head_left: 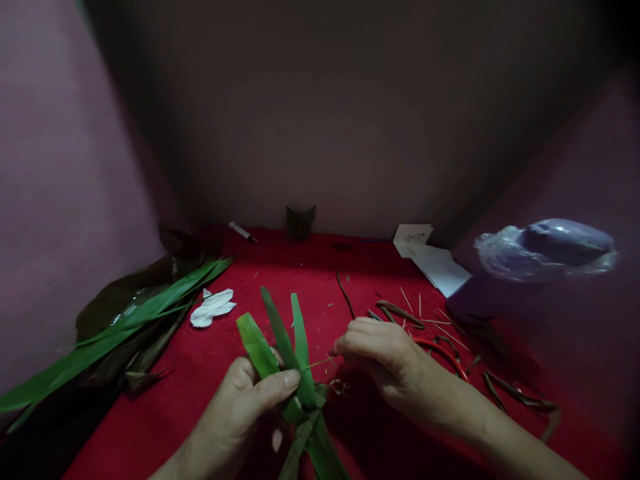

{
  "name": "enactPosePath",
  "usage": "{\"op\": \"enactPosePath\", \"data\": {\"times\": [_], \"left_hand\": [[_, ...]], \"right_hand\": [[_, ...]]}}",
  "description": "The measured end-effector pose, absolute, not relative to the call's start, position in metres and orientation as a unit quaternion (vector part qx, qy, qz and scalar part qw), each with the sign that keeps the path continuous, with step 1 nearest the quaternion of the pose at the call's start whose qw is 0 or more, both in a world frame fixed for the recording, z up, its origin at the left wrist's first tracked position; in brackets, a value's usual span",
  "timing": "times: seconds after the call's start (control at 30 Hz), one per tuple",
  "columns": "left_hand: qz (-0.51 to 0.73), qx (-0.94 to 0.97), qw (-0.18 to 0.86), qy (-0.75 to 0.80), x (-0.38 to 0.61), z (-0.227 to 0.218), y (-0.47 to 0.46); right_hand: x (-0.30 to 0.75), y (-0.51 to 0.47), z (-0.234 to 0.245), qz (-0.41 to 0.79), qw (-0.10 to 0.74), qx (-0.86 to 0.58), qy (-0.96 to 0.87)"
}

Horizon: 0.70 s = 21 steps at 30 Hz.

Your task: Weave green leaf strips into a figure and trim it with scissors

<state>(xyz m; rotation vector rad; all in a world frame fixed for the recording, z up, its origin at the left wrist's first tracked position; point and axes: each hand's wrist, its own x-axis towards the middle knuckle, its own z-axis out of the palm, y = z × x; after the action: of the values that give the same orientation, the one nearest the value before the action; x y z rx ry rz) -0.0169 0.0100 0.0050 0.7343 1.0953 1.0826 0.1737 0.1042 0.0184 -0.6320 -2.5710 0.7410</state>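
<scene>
My left hand (250,400) grips a bundle of folded green leaf strips (306,393), its thumb pressed flat on the leaves. Several strip ends fan upward from the bundle, and others hang toward the bottom edge. A thin fibre strand (320,363) runs from the leaves to the fingertips of my right hand (383,353), which pinches it. Below the strand, curled fibre ends (340,385) stick out from the bundle. Red-handled pliers or scissors (445,353) lie partly hidden behind my right forearm.
Long green leaves (150,313) lie over a dark bag at left, near a crumpled white tissue (213,307). At the back are a syringe (242,231), a dark cat-eared object (300,223) and white papers (440,267). A plastic-covered purple container (545,250) stands right. Thin sticks (453,335) and dried strips (520,398) lie scattered.
</scene>
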Motion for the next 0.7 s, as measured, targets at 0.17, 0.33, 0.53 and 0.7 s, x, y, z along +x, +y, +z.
{"op": "enactPosePath", "data": {"times": [0.17, 0.33, 0.53, 0.7], "left_hand": [[0.472, 0.318, 0.671, 0.476, -0.0170, 0.0045, 0.0102], [0.476, 0.312, 0.673, 0.473, -0.0174, 0.0026, 0.0097], [0.478, 0.319, 0.675, 0.462, -0.0175, 0.0022, 0.0106], [0.473, 0.326, 0.664, 0.479, -0.0166, 0.0033, 0.0104]], "right_hand": [[0.1757, 0.1062, 0.0151, 0.267, 0.266, -0.223, -0.899], [0.1756, 0.1052, 0.0153, 0.303, 0.276, -0.229, -0.883], [0.1743, 0.1046, 0.0173, 0.366, 0.246, -0.227, -0.869], [0.1746, 0.1056, 0.0161, 0.327, 0.231, -0.232, -0.887]]}}
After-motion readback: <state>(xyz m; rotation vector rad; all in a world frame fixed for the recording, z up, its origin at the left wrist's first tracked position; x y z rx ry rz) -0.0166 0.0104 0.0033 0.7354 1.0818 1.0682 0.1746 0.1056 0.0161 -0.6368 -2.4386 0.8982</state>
